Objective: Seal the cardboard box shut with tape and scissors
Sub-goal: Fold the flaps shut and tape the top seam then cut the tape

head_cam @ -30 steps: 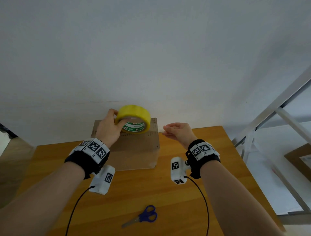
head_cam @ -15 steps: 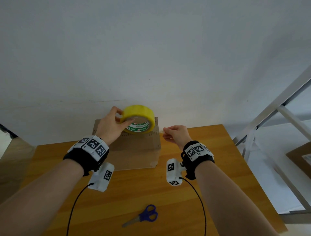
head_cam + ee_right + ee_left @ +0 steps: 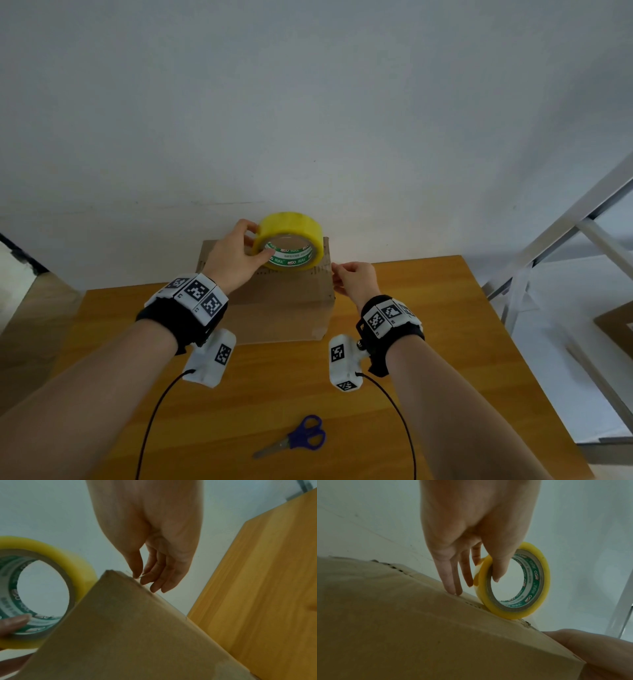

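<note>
The brown cardboard box (image 3: 284,308) stands at the back of the wooden table (image 3: 428,342), against the wall. On its top stands the yellow tape roll (image 3: 291,233), on edge. My left hand (image 3: 236,260) grips it, thumb inside the green core and fingers over the rim; two fingers touch the box top (image 3: 419,628). My right hand (image 3: 352,279) is at the box's top right edge (image 3: 137,628) and pinches a thin clear tape end between thumb and forefinger (image 3: 137,573). The blue-handled scissors (image 3: 301,438) lie shut on the table near me.
A white wall rises right behind the box. White metal frame bars (image 3: 582,219) stand to the right, off the table. Black cables (image 3: 154,411) run from both wrist cameras across the tabletop.
My right hand has come down and left to the box's top right edge. The tape roll has shifted slightly right along the box top with my left hand.
</note>
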Motion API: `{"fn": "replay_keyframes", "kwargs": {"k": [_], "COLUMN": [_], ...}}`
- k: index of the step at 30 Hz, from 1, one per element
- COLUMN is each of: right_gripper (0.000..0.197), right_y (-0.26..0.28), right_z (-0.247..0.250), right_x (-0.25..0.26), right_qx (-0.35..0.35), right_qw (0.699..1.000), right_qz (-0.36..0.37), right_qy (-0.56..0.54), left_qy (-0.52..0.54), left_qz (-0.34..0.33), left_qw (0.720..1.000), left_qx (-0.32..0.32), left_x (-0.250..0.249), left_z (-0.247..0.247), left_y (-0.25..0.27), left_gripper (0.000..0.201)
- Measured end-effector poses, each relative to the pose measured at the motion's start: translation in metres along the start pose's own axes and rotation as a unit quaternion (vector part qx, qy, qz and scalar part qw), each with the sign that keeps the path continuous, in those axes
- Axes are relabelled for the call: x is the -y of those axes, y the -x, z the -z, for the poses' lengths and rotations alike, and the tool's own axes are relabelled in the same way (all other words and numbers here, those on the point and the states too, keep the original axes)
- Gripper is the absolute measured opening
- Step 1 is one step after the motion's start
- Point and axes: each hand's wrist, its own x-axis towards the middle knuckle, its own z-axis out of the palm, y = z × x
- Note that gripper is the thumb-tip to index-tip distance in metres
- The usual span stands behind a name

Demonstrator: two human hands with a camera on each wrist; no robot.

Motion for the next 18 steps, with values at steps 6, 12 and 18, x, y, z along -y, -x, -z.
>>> {"fn": "replay_keyframes", "kwargs": {"k": [6,12,18], "right_gripper": [0.038,0.038,0.059], "right_y": [0.004,0.018,0.025], "right_z": [-0.001,0.008,-0.001], "right_x": [-0.008,0.012,0.004], "right_qx": [-0.036,0.096,0.2], "right_qw": [0.996,0.992,0.978], "right_qz": [0.023,0.078,0.065], "right_qy": [0.083,-0.037,0.015], "left_qy": [-0.008,-0.011,-0.021], "left_qz": [0.011,0.019,0.022], "left_qw": [1.0,1.0,0.999], "left_qx": [-0.001,0.004,0.029], "left_x": [0.003,0.008,0.015], "left_z": [0.003,0.002,-0.001], "left_y": [0.002,0.003,0.005], "left_gripper": [0.047,0.035,0.028]}}
